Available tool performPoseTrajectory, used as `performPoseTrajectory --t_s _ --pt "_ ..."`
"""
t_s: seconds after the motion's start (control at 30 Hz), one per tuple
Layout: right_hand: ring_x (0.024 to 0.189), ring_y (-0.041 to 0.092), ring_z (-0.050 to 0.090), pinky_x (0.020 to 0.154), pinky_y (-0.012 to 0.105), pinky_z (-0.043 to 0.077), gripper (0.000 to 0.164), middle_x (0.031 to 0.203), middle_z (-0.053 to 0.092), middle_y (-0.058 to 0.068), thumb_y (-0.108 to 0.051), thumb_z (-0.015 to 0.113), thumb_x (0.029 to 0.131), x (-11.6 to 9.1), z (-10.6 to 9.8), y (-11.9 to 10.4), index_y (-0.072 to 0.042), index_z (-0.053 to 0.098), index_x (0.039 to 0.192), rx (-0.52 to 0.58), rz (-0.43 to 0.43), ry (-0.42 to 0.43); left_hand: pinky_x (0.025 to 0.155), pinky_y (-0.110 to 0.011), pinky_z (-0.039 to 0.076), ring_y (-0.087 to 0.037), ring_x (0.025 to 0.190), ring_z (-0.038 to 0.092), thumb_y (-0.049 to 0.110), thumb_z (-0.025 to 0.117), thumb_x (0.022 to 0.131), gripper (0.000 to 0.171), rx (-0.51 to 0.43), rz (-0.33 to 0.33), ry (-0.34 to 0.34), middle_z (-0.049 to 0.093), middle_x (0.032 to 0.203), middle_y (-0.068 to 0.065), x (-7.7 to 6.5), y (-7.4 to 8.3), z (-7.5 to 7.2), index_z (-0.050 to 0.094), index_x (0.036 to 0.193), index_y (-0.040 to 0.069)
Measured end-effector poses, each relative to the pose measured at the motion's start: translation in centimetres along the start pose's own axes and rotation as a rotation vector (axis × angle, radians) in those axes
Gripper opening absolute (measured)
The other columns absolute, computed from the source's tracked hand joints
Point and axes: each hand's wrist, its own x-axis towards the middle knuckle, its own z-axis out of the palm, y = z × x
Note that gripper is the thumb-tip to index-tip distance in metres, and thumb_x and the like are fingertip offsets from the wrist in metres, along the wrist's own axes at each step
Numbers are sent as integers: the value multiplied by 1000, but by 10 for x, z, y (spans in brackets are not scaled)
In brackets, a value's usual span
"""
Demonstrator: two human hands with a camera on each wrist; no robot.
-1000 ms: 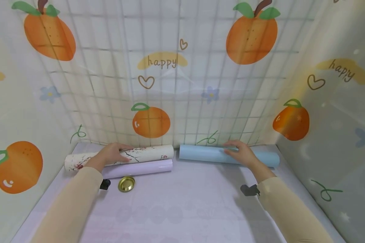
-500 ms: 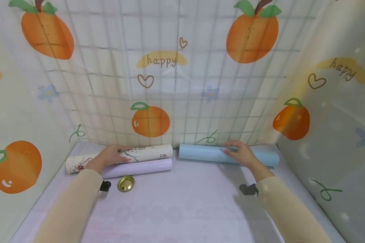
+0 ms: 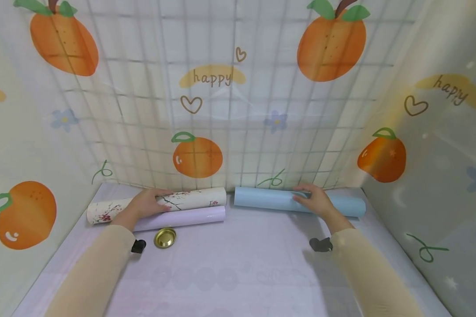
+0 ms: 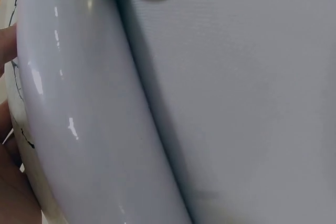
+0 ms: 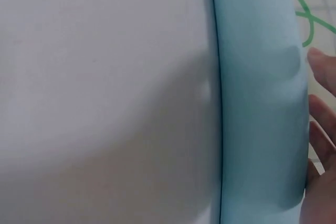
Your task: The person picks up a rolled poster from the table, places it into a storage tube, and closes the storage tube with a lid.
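Note:
In the head view my left hand (image 3: 144, 203) spans a white wallpaper roll with red blossoms and dark branches (image 3: 196, 199), thumb along its front and fingers over its back. A thinner, glossy lilac roll (image 3: 198, 216) lies just in front of that one and fills much of the left wrist view. My right hand (image 3: 316, 201) rests over a light blue wallpaper roll (image 3: 262, 199), its fingers loosely spread. The right wrist view shows those fingertips (image 5: 317, 103) at the roll's far edge, with a finger's shadow cast on the blue surface.
A shallow gold metal dish (image 3: 165, 237) sits in front of the lilac roll. Pale lilac covering (image 3: 238, 281) lies over the tabletop. Sheeting printed with oranges (image 3: 198, 101) hangs behind the rolls over a wire grid, and walls stand at both sides.
Both hands stay in place on their rolls. The view shifts slightly with the head, and the right wrist turns a little.

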Motion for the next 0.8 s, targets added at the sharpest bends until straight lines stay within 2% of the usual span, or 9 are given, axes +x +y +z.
performPoseTrajectory --t_s 0.23,0.53,0.7,0.8 --pt "136 47 40 112 63 29 45 143 51 25 -32 72 94 3 2 -1 -4 65 128 -19 -12 -7 111 -56 35 -38 134 48 30 79 85 57 6 4 32 58 140 -13 -3 5 2 62 138 18" --pt "134 47 42 111 64 30 44 140 55 23 -29 72 94 6 5 -10 -4 64 130 -13 -29 -47 110 -56 38 -39 132 50 28 78 87 51 -28 53 100 59 140 -10 -7 12 5 65 135 17" --pt "135 45 42 112 63 30 41 141 55 21 -28 72 94 5 8 -8 -8 66 129 -11 -10 -79 111 -56 36 -38 134 47 29 76 90 49 -79 37 115 55 145 -10 -14 14 7 64 136 18" --pt "137 46 41 112 65 29 40 144 53 20 -29 72 94 4 10 -7 -11 66 129 -9 0 -100 113 -56 33 -38 137 45 29 76 90 46 -90 55 141 54 146 -11 -20 14 9 66 133 18"
